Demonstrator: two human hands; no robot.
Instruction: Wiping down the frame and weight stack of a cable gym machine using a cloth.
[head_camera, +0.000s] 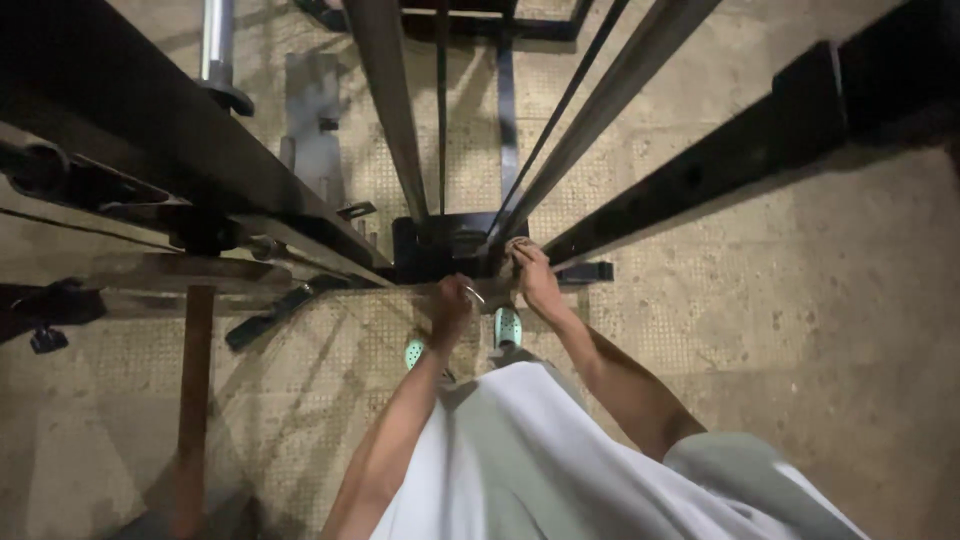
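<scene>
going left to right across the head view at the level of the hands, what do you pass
brown upright post → left hand → small metal piece beside it → right hand on the dark machine frame's base → black foot bar → bare speckled floor

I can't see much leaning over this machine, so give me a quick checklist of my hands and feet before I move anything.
1. Left hand at the black base block: ok.
2. Right hand at the foot of the slanted bars: ok.
3. Thin metal piece firmly gripped: cannot tell.
4. Both green shoes flat on the floor: ok.
5. Fingers out from between the bars: cannot tell.
</scene>
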